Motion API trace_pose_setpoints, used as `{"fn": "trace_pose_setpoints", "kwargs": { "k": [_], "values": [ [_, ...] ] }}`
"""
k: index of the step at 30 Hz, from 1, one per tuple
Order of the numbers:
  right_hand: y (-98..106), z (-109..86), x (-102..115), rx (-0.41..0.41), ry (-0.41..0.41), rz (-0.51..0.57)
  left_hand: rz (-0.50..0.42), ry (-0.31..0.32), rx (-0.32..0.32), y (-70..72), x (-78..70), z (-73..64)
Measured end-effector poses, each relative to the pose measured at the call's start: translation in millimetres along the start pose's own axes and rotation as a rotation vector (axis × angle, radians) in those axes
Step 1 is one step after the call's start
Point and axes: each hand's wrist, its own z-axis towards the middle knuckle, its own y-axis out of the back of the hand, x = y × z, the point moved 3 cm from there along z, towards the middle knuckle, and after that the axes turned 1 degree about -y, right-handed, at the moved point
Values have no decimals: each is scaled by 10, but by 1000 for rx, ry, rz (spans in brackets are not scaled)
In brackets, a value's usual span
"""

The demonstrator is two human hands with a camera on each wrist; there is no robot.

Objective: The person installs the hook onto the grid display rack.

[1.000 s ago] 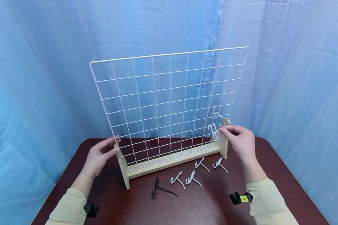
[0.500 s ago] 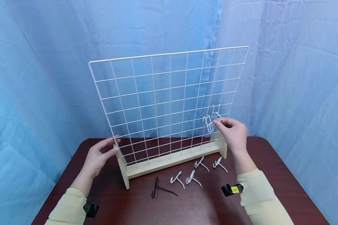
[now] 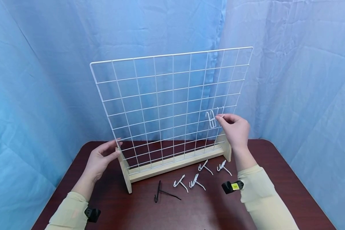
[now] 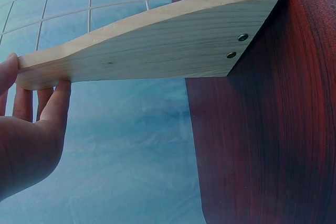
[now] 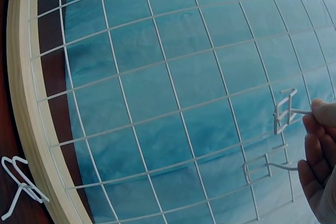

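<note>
White wire makes the grid (image 3: 173, 104), up in a wooden stand (image 3: 176, 167). By the grid's right side, the right hand (image 3: 236, 129) pinches a white hook (image 5: 290, 109) in its fingers, near a second hook (image 5: 283, 168) on the grid. The left hand (image 3: 99, 161) grips the stand at the grid's left edge. Four white hooks (image 3: 195, 181) and a black hook (image 3: 159, 191) lie before the grid on the counter (image 3: 201, 210).

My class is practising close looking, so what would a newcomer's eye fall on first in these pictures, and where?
Probably the big white grid, standing in its wooden stand on the dark red table. Next, the white hook pinched in the right grip, at the grid's lower right. Then the lone black hook, lying before the stand, left of four loose white hooks.
</note>
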Motion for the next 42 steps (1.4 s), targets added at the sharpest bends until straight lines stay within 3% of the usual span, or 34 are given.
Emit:
{"fn": "trace_pose_setpoints", "kwargs": {
  "k": [12,18,28,42],
  "values": [
    [-98,69,77,-47,-6,12,8,26,3,0,-12,-2],
    [-123,114,79,-65,-4,-40,4,22,5,2,-8,1],
    [-202,141,84,-70,99,-130,-10,1,1,-2,-5,-7],
    [-150,28,-25,7,176,-74,-10,-7,5,-22,5,7]
  ]
}}
